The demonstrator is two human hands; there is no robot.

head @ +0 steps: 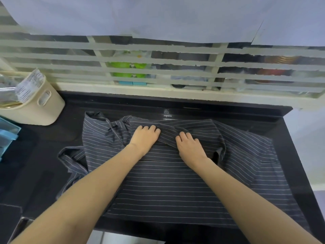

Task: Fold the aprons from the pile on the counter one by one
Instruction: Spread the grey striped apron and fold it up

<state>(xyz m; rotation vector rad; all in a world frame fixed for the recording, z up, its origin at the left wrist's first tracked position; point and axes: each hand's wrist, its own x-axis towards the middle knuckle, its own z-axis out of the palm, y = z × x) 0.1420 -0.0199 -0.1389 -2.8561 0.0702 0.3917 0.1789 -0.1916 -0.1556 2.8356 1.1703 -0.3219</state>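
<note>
Black counter (123, 104) ran wide under everything, glossy, with a raised back ledge. Behind the counter stood a taped window (158, 67), pale strips across the glass, blurred green and red shapes beyond.

Spread over the middle and right of the counter lay the apron (167, 187), dark with thin white pinstripes, near half flat, far half bunched into ridges. Trailed a crumpled flap off toward the counter's left side, hung slightly over the counter's front edge.

Sat on the counter's far left corner: a cream bin (40, 110) with a handle slot, papers poking out. Just nearer on that left edge, a blue tray (8, 132), partly cut off.

On the apron's bunched middle, left hand (145, 137) pressed down, fingers curled at the tips into a fold. Beside it, apart by a ridge of cloth, right hand (189, 145) gripped likewise, fingertips tucked under the gathered fabric. Both forearms bare, stretched across the flat half.
</note>
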